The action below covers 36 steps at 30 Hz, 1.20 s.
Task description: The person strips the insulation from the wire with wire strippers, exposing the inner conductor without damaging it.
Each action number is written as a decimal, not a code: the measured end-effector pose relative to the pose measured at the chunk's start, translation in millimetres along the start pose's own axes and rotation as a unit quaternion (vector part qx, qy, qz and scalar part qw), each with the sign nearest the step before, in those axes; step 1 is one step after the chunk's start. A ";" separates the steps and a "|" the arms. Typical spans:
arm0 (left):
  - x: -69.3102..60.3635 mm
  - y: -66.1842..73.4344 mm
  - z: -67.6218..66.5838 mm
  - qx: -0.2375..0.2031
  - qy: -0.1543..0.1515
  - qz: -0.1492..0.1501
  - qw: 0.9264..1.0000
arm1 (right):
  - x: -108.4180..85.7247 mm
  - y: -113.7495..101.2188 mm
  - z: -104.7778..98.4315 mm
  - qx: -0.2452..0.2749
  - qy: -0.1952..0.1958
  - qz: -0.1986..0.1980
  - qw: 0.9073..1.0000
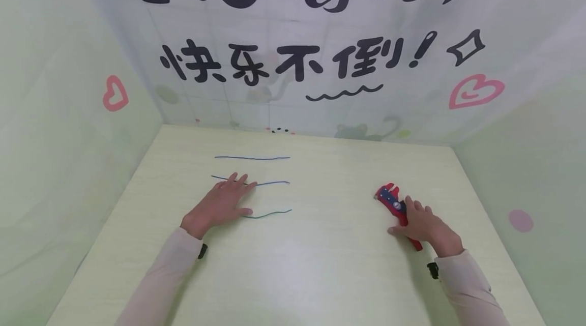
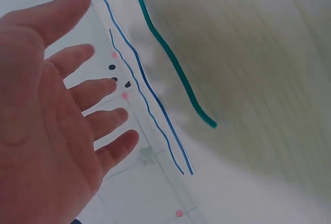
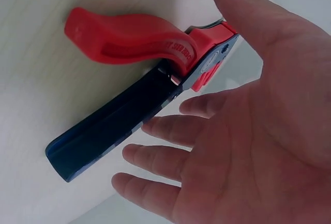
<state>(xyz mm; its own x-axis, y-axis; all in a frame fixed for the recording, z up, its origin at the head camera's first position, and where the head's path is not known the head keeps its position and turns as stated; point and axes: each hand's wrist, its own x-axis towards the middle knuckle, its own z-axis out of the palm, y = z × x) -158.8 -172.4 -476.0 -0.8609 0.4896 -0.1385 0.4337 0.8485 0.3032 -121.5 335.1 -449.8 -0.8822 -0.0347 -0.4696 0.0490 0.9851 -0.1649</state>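
In the head view my left hand (image 1: 224, 203) is over the left side of the table, fingers spread and holding nothing. It covers part of a blue wire (image 1: 272, 183) and one end of a green wire (image 1: 270, 214). Farther back lies a second blue wire (image 1: 252, 158), roughly straight. The left wrist view shows the green wire (image 2: 173, 58) apart from the palm. At the right, my right hand (image 1: 427, 223) is over a red and dark-blue wire stripper (image 1: 389, 198), fingers loosely extended. In the right wrist view the stripper's handles (image 3: 124, 38) stand spread apart, outside the fingers' grasp.
All of this lies on a pale wood-grain table (image 1: 293, 265). A printed curtain (image 1: 293, 107) with black lettering hangs along the table's back edge, and pale green sheets (image 1: 540, 173) stand at both sides.
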 end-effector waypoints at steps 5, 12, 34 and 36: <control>0.2 4.6 6.0 0.014 -0.014 0.012 1.000 | 1.2 1.6 -1.0 0.019 -0.018 0.017 1.000; 0.6 18.0 9.0 -0.036 0.010 0.011 0.999 | 3.6 2.3 -3.9 0.015 -0.007 0.029 0.999; 14.6 36.8 20.1 0.003 0.023 0.008 1.000 | -0.7 -2.2 -8.2 0.026 -0.002 0.046 0.999; 16.0 36.8 21.0 0.009 0.026 0.004 1.000 | -0.7 -4.4 -8.8 0.027 0.004 0.054 0.998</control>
<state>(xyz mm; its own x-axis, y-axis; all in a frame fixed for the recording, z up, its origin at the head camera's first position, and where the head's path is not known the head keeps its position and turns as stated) -151.0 -129.1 -486.8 -0.8695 0.4862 -0.0873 0.4452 0.8479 0.2878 -125.2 332.3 -441.2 -0.8740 0.0722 -0.4804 0.1689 0.9724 -0.1612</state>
